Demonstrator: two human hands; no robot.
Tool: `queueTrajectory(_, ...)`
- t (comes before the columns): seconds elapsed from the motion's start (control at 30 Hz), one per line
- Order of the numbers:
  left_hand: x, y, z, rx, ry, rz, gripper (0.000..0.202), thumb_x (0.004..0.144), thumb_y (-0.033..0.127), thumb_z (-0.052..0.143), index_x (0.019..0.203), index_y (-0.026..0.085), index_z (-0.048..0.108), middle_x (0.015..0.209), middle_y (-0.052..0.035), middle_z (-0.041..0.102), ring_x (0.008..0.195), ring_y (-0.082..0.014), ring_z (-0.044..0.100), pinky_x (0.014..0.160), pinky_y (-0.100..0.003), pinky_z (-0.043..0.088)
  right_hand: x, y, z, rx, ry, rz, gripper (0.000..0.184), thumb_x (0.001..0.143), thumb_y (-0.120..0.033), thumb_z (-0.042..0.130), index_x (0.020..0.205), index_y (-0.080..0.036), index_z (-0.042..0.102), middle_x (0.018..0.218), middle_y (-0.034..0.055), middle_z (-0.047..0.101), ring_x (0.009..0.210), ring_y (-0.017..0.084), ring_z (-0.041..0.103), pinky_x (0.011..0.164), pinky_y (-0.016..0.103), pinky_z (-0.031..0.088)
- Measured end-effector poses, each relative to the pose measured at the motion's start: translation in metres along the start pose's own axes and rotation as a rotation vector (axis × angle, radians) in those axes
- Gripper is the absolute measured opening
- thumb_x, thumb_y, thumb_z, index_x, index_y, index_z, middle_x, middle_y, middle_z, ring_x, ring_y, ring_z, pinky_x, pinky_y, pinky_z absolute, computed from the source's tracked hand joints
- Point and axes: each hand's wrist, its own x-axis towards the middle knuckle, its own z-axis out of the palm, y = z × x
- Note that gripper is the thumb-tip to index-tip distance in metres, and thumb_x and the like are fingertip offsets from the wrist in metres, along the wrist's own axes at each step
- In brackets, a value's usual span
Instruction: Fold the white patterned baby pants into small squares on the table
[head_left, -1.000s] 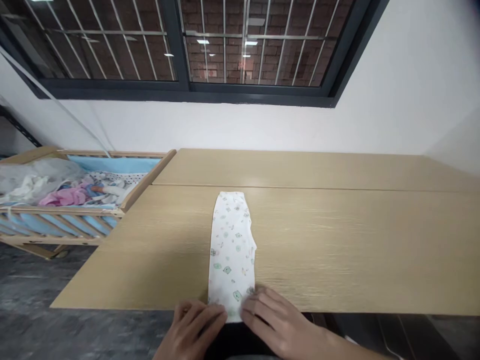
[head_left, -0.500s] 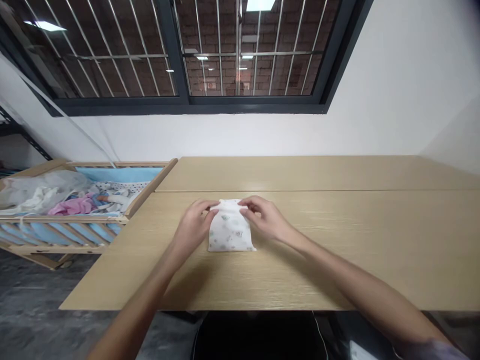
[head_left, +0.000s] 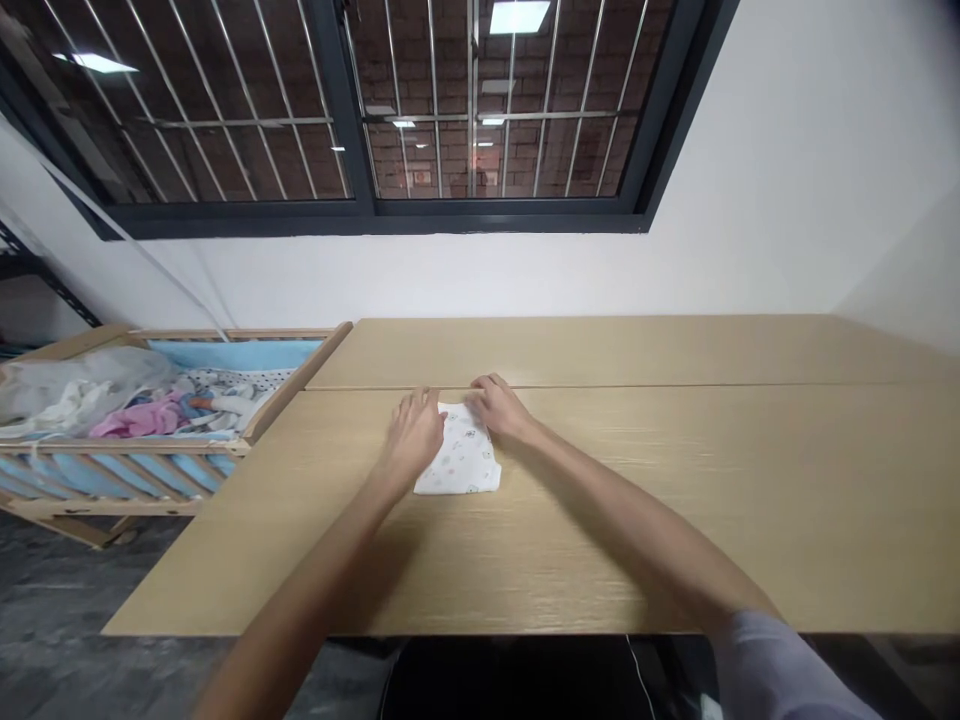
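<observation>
A folded white cloth [head_left: 461, 462] with small printed figures lies on the wooden table in front of me. At its far left corner is my left hand [head_left: 418, 432], back up, fingers bent over the edge and thumb against the fabric. My right hand [head_left: 498, 405] curls around the far right corner, its fingertips partly hidden behind the hand. Both hands appear closed on the far edge of the cloth, whose near edge rests flat on the tabletop.
The light wooden table [head_left: 675, 500] runs wide to the right, with a seam across it. On the left stands a wooden crib [head_left: 296, 385] with blue lining, holding a heap of clothes [head_left: 150, 412] and a clear plastic bag [head_left: 97, 375]. A barred window [head_left: 495, 215] is behind.
Both hands have moved slightly farther from me at the cloth's far edge and turned more palm-down. The cloth's visible face has changed, showing a different arrangement of prints.
</observation>
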Motion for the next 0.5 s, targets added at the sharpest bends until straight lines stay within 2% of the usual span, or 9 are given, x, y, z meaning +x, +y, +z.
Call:
queueTrajectory(0.07,-0.045,0.012,-0.001,0.111,0.034,0.111,0.041,0.101,0.030,0.043,0.136,0.010,0.053,0.138,-0.0218,0.058,0.122,-0.0327,0.056,0.103,-0.048,0.042,-0.016,-0.014,-0.007,-0.075,-0.043,-0.215,0.038,0.102,-0.031,0.044,0.136,-0.018,0.055,0.142,0.0145,0.055,0.136,0.024,0.046,0.116,0.043,0.034)
queueTrajectory(0.13,-0.089,0.022,0.007,0.241,0.049,0.197,0.045,0.101,0.034,0.041,0.135,0.006,0.053,0.135,-0.0242,0.060,0.124,-0.0351,0.057,0.101,-0.050,0.045,-0.031,-0.029,-0.008,-0.126,-0.186,-0.435,0.047,0.105,-0.040,0.039,0.147,-0.021,0.047,0.155,0.0130,0.044,0.145,0.026,0.038,0.120,0.047,0.029)
queueTrajectory(0.23,-0.129,0.030,0.028,0.352,0.027,0.178,0.051,0.100,0.040,0.044,0.135,0.004,0.053,0.138,-0.0258,0.059,0.130,-0.0372,0.054,0.099,-0.049,0.048,-0.047,-0.042,0.006,-0.114,-0.454,-0.612,0.055,0.106,-0.047,0.033,0.155,-0.023,0.036,0.166,0.0091,0.028,0.153,0.023,0.025,0.123,0.045,0.023)
queueTrajectory(0.3,-0.137,0.030,0.040,0.388,-0.001,0.144,0.048,0.100,0.039,0.044,0.132,0.005,0.056,0.136,-0.0245,0.061,0.130,-0.0367,0.055,0.098,-0.049,0.049,-0.049,-0.039,0.021,-0.088,-0.574,-0.630,0.058,0.107,-0.048,0.030,0.158,-0.020,0.032,0.167,0.0091,0.024,0.154,0.022,0.020,0.125,0.042,0.020)
queueTrajectory(0.37,-0.137,0.028,0.047,0.400,-0.013,0.129,0.046,0.100,0.034,0.043,0.133,0.005,0.058,0.136,-0.0236,0.062,0.130,-0.0362,0.056,0.101,-0.051,0.048,-0.044,-0.027,0.035,-0.088,-0.640,-0.588,0.062,0.106,-0.050,0.031,0.159,-0.018,0.030,0.166,0.0100,0.022,0.155,0.022,0.018,0.126,0.042,0.017)
queueTrajectory(0.5,-0.135,0.022,0.046,0.379,-0.044,0.112,0.048,0.101,0.032,0.041,0.140,0.006,0.053,0.147,-0.0226,0.054,0.136,-0.0355,0.051,0.105,-0.051,0.046,-0.019,0.003,0.046,-0.176,-0.649,-0.491,0.066,0.104,-0.056,0.030,0.161,-0.022,0.025,0.167,0.0059,0.016,0.156,0.023,0.012,0.127,0.045,0.008)
